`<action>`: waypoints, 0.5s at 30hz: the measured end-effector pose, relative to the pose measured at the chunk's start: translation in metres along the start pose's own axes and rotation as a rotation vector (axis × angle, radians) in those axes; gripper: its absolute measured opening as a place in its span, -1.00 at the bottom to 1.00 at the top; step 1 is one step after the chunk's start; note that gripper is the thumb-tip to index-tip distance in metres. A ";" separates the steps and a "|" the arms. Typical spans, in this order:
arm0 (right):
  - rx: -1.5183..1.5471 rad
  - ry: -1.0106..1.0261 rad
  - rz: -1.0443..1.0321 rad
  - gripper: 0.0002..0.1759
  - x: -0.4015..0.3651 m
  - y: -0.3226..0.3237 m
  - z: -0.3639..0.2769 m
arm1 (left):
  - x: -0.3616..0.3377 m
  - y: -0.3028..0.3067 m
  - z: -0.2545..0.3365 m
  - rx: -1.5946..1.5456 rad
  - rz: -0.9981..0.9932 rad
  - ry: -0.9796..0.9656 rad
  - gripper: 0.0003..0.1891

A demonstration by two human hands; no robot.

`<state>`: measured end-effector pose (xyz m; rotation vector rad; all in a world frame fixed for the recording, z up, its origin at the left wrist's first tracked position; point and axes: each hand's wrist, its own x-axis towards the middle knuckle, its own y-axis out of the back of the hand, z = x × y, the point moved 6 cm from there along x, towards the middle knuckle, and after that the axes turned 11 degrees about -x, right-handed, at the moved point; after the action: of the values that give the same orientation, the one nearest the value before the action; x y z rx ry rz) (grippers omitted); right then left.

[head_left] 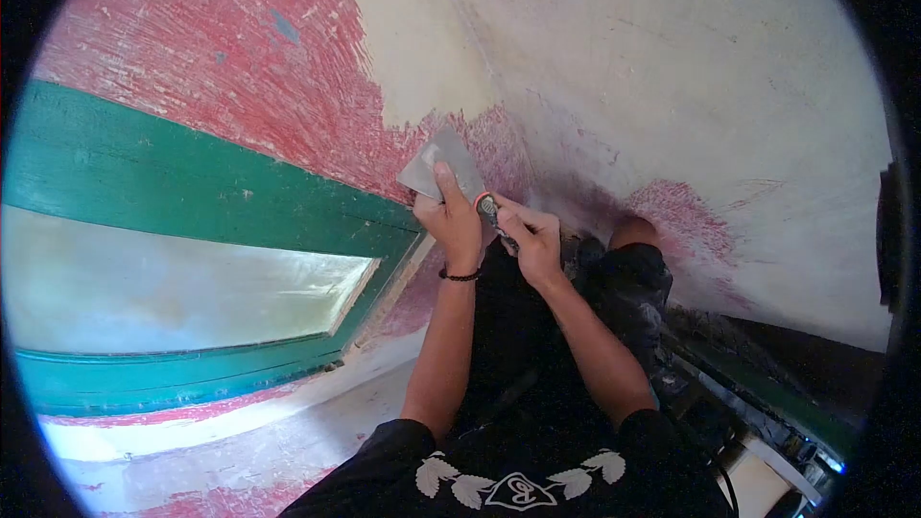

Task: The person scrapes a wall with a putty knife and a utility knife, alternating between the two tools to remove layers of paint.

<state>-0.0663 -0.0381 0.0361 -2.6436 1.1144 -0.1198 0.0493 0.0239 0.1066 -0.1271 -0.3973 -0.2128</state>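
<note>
My left hand (451,221), with a dark beaded band at the wrist, is closed on a flat grey metal blade (437,159), its index finger laid along the blade's face. Close on its right, my right hand (533,242) wraps round a small dark tool (491,211) with a red-orange rim at its top. The tool's head is near the blade's lower right edge; whether they touch is unclear. Behind the blade is a wall (288,67) with scratched red paint and a cream patch (422,48).
A green frame (192,158) with a pale panel (173,278) spans the left. The whitish wall (691,67) fills the right, with a reddish patch (686,221). Dark items and a pale object (758,484) lie at the lower right.
</note>
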 end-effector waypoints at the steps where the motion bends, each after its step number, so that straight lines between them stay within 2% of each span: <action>1: 0.008 0.009 -0.006 -0.64 0.002 -0.001 -0.002 | 0.004 0.001 -0.003 0.040 -0.021 -0.013 -0.57; 5: 0.019 0.054 0.010 -0.64 0.024 0.004 -0.024 | 0.024 -0.023 0.017 -0.006 -0.023 -0.009 -0.56; 8: 0.052 0.038 -0.024 -0.64 0.024 0.007 -0.034 | 0.023 -0.031 0.032 -0.038 0.025 -0.107 -0.56; 11: 0.028 0.044 -0.055 -0.62 0.011 0.009 -0.028 | 0.008 -0.012 -0.008 -0.107 0.014 0.083 -0.57; 14: 0.009 0.035 -0.064 -0.60 0.002 0.011 0.003 | -0.013 0.004 -0.011 0.023 0.065 -0.039 -0.58; 15: 0.006 0.020 -0.073 -0.61 0.002 0.010 0.004 | -0.011 0.003 -0.013 -0.001 0.049 0.007 -0.58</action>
<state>-0.0708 -0.0455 0.0295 -2.6847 1.0221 -0.1642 0.0452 0.0264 0.0899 -0.1366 -0.3865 -0.1648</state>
